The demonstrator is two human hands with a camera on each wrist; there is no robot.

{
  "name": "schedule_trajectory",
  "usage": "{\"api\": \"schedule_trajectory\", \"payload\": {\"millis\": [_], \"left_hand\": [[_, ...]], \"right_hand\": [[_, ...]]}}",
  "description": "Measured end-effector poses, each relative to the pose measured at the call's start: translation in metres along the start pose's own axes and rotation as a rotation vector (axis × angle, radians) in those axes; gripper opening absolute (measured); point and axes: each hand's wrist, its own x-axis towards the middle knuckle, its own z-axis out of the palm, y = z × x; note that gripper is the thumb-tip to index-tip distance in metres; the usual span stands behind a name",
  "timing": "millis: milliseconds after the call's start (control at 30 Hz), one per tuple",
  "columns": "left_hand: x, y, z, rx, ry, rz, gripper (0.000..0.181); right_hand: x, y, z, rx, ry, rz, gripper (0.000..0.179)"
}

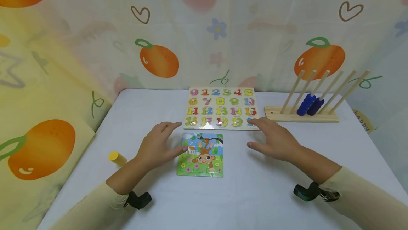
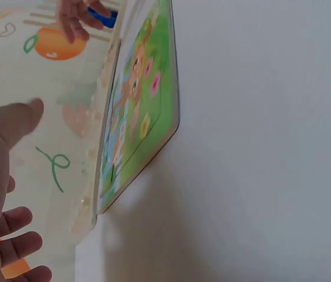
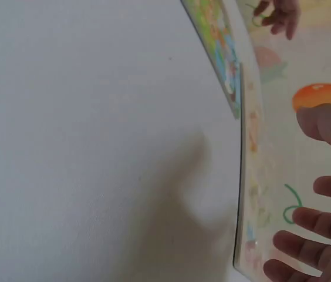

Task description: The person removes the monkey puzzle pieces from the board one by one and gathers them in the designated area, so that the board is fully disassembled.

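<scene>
A monkey jigsaw puzzle (image 1: 200, 155) in a green-edged frame lies on the white table. Behind it lies a wooden number board (image 1: 222, 109) with rows of coloured numerals. My left hand (image 1: 159, 143) hovers by the puzzle's left side, fingers loosely spread and holding nothing; its thumb overlaps the puzzle in the head view. My right hand (image 1: 276, 138) is held above the table near the number board's right front corner, thumb and fingers apart, with nothing in it. In the left wrist view the left hand (image 2: 1, 176) appears clear of the puzzle (image 2: 145, 100).
At the right back stands a wooden peg rack (image 1: 301, 115) with upright rods and dark blue beads (image 1: 306, 104) on two of them. A yellow cylinder (image 1: 117, 159) sits left of my left forearm. A fruit-patterned cloth (image 1: 191, 28) hangs behind the table (image 1: 242, 194).
</scene>
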Motion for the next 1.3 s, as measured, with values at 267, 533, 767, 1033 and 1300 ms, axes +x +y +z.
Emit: {"api": "schedule_trajectory", "payload": {"millis": [267, 533, 767, 1033, 1300], "left_hand": [[-0.014, 0.001, 0.020, -0.067, 0.036, 0.022, 0.047], [-0.018, -0.001, 0.037, -0.167, -0.008, 0.037, 0.018], [-0.024, -0.002, 0.044, -0.172, -0.002, 0.065, 0.018], [-0.023, -0.006, 0.052, -0.180, 0.020, 0.106, 0.020], [-0.023, -0.007, 0.050, -0.227, 0.021, 0.111, 0.021]], "right_hand": [[0.012, -0.008, 0.008, 0.141, -0.027, -0.031, 0.060], [0.033, -0.013, 0.023, 0.341, -0.074, -0.135, 0.042], [0.056, -0.038, 0.047, 0.505, -0.105, -0.174, 0.033], [0.074, -0.069, 0.066, 0.529, -0.125, -0.186, 0.031], [0.097, -0.088, 0.078, 0.518, -0.149, -0.163, 0.032]]}}
